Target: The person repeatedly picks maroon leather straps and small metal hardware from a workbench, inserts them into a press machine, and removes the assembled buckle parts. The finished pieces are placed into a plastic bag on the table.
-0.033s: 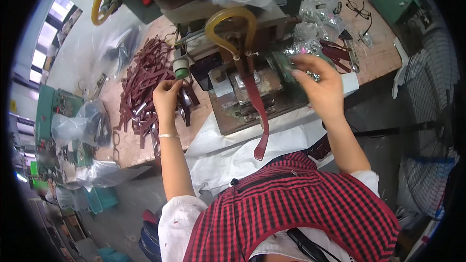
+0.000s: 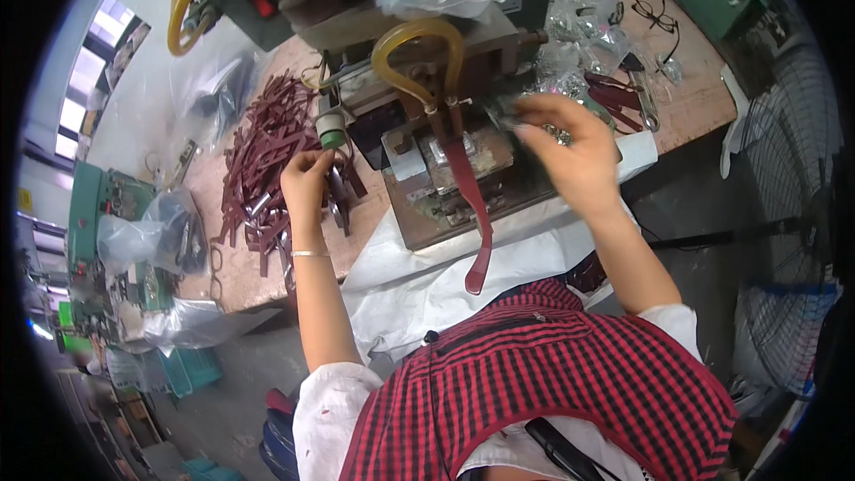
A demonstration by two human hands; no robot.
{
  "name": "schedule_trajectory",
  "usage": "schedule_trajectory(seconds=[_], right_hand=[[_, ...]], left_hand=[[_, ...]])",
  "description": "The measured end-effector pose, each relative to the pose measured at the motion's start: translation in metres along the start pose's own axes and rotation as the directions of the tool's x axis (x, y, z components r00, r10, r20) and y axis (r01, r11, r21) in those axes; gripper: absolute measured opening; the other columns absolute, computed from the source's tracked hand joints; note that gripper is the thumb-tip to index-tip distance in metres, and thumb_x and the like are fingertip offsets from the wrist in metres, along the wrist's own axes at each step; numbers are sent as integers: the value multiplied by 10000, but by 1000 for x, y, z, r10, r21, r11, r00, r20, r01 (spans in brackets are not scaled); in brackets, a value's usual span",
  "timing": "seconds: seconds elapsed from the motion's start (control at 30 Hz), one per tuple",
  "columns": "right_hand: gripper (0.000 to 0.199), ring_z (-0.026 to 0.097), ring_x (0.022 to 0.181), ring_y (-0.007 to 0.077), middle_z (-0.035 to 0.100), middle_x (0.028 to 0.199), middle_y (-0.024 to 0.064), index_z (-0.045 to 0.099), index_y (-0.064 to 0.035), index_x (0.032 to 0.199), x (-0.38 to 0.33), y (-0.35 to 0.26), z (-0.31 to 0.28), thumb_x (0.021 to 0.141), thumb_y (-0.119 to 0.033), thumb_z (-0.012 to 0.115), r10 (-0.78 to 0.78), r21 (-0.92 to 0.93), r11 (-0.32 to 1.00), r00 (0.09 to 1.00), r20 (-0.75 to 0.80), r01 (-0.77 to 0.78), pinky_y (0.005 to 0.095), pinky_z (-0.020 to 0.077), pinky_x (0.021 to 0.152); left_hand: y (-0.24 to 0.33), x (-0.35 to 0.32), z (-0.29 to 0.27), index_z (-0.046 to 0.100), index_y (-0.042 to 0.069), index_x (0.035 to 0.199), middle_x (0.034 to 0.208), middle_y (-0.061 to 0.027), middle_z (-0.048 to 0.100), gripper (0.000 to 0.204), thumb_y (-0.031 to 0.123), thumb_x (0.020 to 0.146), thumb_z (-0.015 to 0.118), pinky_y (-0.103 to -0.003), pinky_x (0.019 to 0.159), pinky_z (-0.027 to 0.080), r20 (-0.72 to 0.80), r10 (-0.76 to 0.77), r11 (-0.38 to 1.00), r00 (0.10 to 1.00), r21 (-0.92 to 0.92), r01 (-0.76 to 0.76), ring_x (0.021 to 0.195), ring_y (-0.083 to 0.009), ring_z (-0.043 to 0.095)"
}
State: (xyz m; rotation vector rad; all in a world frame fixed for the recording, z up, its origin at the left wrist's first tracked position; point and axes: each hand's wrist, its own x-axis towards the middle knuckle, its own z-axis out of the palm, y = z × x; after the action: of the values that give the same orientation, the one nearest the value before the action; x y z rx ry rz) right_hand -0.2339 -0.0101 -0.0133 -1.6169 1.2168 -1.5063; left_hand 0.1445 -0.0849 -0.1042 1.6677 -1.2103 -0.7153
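Observation:
A maroon eyeglass temple [image 2: 476,209] sits with its upper end in the press [image 2: 436,147], its curved tip hanging over the front edge. My left hand [image 2: 305,180] is closed, fingertips pinched right below the green push button [image 2: 333,136]; whatever they hold is hidden. To the right of the press, my right hand [image 2: 574,144] has thumb and fingers drawn together. A dark, blurred shape is at its fingertips, too smeared to name. A heap of maroon temples [image 2: 267,142] lies beside my left hand.
A yellow hose [image 2: 419,28] loops above the press. Plastic bags of small shiny parts [image 2: 579,36] lie at the back right, near black-framed glasses [image 2: 656,16] and more maroon pieces [image 2: 614,98]. A caged fan [image 2: 775,232] stands at the right, and white cloth [image 2: 427,294] hangs in front.
My right hand has shifted a little left toward the press, along with the blurred shape at its fingertips. The left hand and the clamped temple look almost unmoved.

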Motion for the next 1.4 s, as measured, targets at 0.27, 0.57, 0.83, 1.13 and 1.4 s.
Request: schedule_trajectory(seconds=[0.27,0.57,0.83,1.13,1.4], right_hand=[[394,690,875,118,733,922,68,592,40,1220,5,6,53,849,3,718,100,241,967,993,-60,-83,269,536,789],[449,685,862,139,742,935,89,550,12,1287,5,-28,62,862,6,693,175,411,900,984,-30,-147,282,525,788],[526,627,1007,129,698,1045,68,492,30,1377,9,-37,47,887,20,685,244,287,917,958,148,-278,257,490,881],[500,663,1112,266,686,1200,173,560,41,1359,8,-39,17,875,-55,640,46,424,887,950,309,-181,375,526,965],[191,604,1211,386,685,1199,173,738,-54,962,4,106,-37,784,-120,762,-265,-808,580,962,-71,101,465,488,1028]], left_hand=[[17,-58,-2,648,55,983,779,-9,697,78,57,956,721,-197,520,372,-34,30,912,999,-407,-42,621,-81,651],[168,-123,-6,593,-46,1107,961,-211,675,185,126,1041,578,-301,615,570,-181,923,300,338,-208,-931,755,-246,670],[170,-143,30,678,-46,995,895,-210,742,155,41,893,756,-346,767,585,-189,863,419,469,-251,-873,828,-282,728],[174,-120,20,691,-62,962,894,-205,729,113,-93,858,723,-360,724,624,-104,811,542,576,-238,-806,785,-275,732],[155,-134,62,730,84,993,967,-96,770,279,52,746,857,-267,490,443,249,963,91,106,69,-993,590,-149,639]])
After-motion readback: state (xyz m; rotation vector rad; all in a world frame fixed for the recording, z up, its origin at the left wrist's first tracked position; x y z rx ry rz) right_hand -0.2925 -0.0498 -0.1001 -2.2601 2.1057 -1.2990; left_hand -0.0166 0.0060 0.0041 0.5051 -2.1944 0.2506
